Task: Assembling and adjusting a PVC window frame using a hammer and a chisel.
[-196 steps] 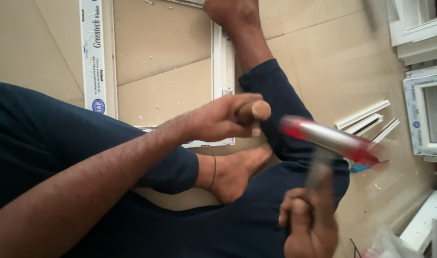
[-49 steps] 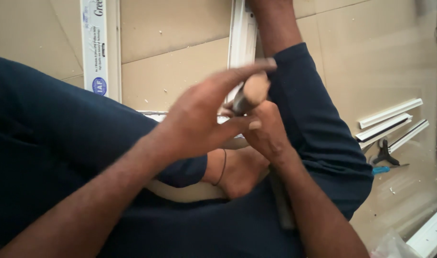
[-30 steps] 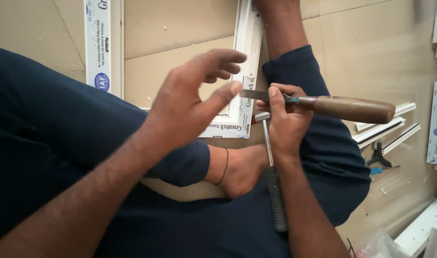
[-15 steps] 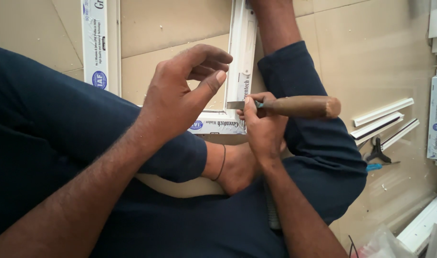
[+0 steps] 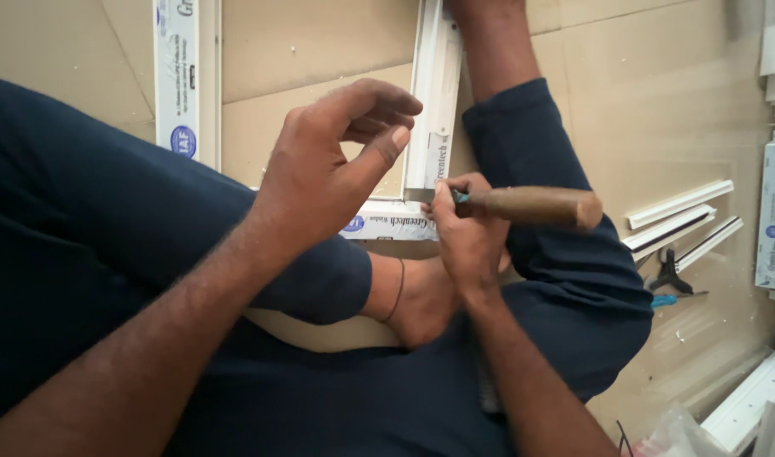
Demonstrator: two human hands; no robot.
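head view: right hand [image 5: 462, 239] fingers around wooden-handled chisel [image 5: 523, 206] at white frame [image 5: 434, 101], left hand [image 5: 330, 169] fingers loosely open.

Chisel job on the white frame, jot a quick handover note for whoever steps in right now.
Right hand: gripping the wooden-handled chisel, blade at the corner joint of the white window frame.
Left hand: raised above the frame, fingers loosely curled, holding nothing.
Frame lies on the cardboard floor between the seated person's legs; pliers lie to the right.
Done: chisel set at the joint.
Left: working the corner; progress cannot be judged.
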